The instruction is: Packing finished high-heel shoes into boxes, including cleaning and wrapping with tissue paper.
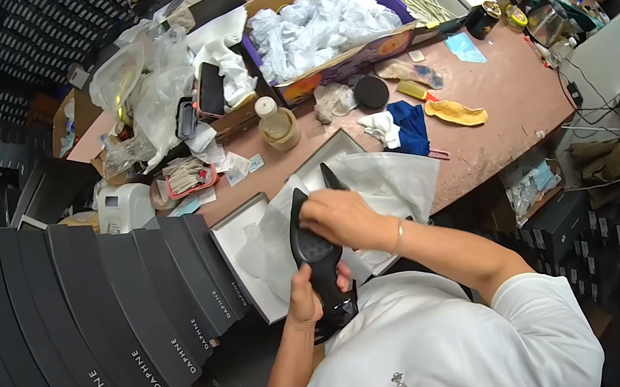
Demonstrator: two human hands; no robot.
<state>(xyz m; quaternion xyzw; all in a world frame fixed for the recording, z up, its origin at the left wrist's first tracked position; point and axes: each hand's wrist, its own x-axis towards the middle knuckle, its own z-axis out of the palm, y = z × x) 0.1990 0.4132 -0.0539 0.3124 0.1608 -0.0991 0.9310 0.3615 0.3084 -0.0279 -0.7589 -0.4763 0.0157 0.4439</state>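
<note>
A black pointed-toe shoe [317, 248] is held over an open shoe box [244, 225], toe pointing away from me, its sole facing up. My left hand [305, 296] is wrapped round its narrow heel end, thumb along one side. My right hand [343, 221] lies over the front of the sole with its fingers bent and pressed together. Whatever they may pinch is hidden under the hand. White tissue paper [399, 177] spreads across the box. The tip of a second dark shoe [332, 177] shows on the paper beyond my right hand.
Stacked dark shoe boxes [112, 308] crowd the left. On the table stand a glass bottle [278, 123], a round black tin [371, 92], blue and white cloths [408, 128] and a yellow cloth [456, 113]. A carton of crumpled white paper [322, 23] sits behind.
</note>
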